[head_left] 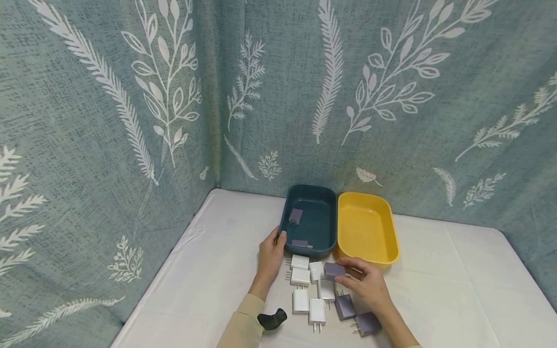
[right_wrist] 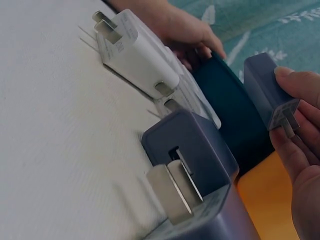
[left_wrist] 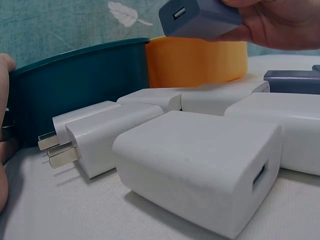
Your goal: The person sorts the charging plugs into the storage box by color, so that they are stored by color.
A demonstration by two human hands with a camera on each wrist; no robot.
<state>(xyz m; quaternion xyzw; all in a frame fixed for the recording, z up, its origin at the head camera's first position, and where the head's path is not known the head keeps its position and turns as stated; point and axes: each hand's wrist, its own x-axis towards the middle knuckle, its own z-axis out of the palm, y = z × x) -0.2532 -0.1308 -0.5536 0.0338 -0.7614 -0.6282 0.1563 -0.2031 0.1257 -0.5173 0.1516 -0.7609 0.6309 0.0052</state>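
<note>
My right hand (head_left: 366,282) pinches a purple charger plug (head_left: 334,271) between thumb and fingers, raised above the white chargers in front of the bins. In the right wrist view the metal prongs of this purple charger (right_wrist: 265,90) point back toward the palm. My left hand (head_left: 271,253) grips the front left corner of a dark teal bin (head_left: 319,250), its thumb at the rim. Two purple chargers (head_left: 296,215) lie inside that bin. Several white chargers (head_left: 300,300) lie on the table between my hands, and two more purple ones (head_left: 345,307) lie near my right wrist.
A yellow bin (head_left: 370,227) stands right beside the teal one. The table has a white cloth (head_left: 444,275). Patterned curtains (head_left: 278,96) rise behind and to the left. A black curved object (head_left: 272,319) is at my left sleeve.
</note>
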